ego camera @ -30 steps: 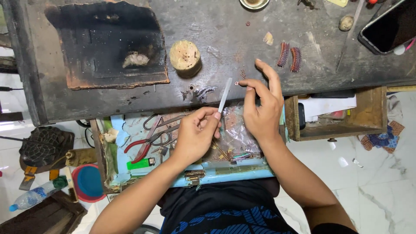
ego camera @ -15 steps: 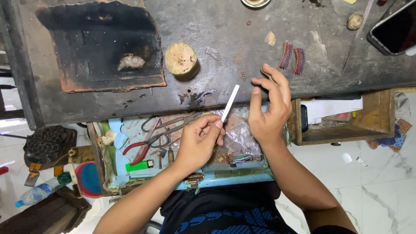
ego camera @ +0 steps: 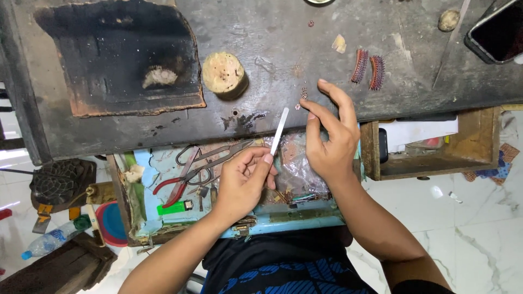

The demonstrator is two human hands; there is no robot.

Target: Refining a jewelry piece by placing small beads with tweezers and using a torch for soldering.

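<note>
My left hand [ego camera: 244,182] pinches the lower end of a thin white flat strip [ego camera: 280,129], which points up and to the right over the front edge of the dark worn workbench [ego camera: 283,49]. My right hand [ego camera: 329,142] is beside it with fingers spread. Its fingertips rest on the bench next to several tiny reddish metal pieces [ego camera: 303,97]. Both hands hover above an open blue drawer [ego camera: 143,174].
The drawer holds red-handled pliers [ego camera: 177,185], shears [ego camera: 210,155], a clear plastic bag [ego camera: 297,163] and a green piece. On the bench are a charred block [ego camera: 120,54], a round wooden stub [ego camera: 223,72], two ribbed coils [ego camera: 368,69] and a phone [ego camera: 498,32]. A wooden drawer [ego camera: 436,144] is open at right.
The view has shifted a little. My right hand has moved its fingertips down onto the bench by the tiny pieces. The left hand has kept hold of the white strip.
</note>
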